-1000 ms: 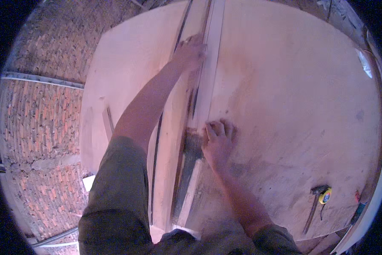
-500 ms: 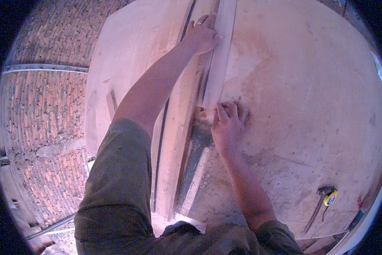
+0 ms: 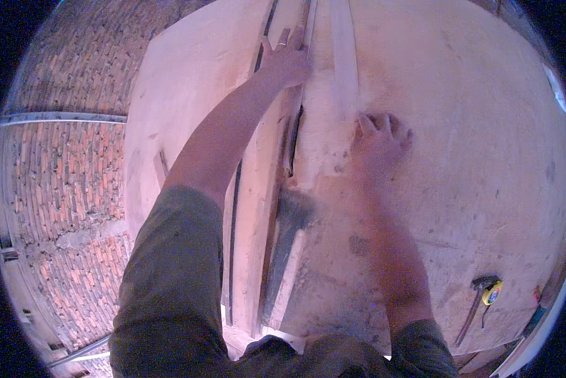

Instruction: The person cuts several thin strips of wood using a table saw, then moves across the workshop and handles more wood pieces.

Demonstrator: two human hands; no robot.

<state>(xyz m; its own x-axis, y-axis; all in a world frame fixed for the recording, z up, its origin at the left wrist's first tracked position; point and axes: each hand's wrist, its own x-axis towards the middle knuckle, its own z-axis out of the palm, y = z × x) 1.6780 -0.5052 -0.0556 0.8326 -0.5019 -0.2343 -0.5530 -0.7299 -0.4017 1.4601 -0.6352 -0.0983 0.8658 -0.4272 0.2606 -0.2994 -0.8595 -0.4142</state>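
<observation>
While both palms bear down flat, the work looks like steadying timber for lining up on the broad pale plywood sheet (image 3: 459, 145). The long pale wooden plank (image 3: 258, 220) runs under the left hand (image 3: 286, 60), fingers spread along its far edge; the narrow light wooden strip (image 3: 345, 57) starts just beyond the fingertips of the right hand (image 3: 379, 135), fingers splayed, gripping nothing. Next, I judge, comes firm even pressure while sliding. Since half a second ago, the right hand has shifted rightward off the strip.

Left hand (image 3: 287, 61) and right hand (image 3: 380, 135) press wooden planks (image 3: 258, 208).
</observation>
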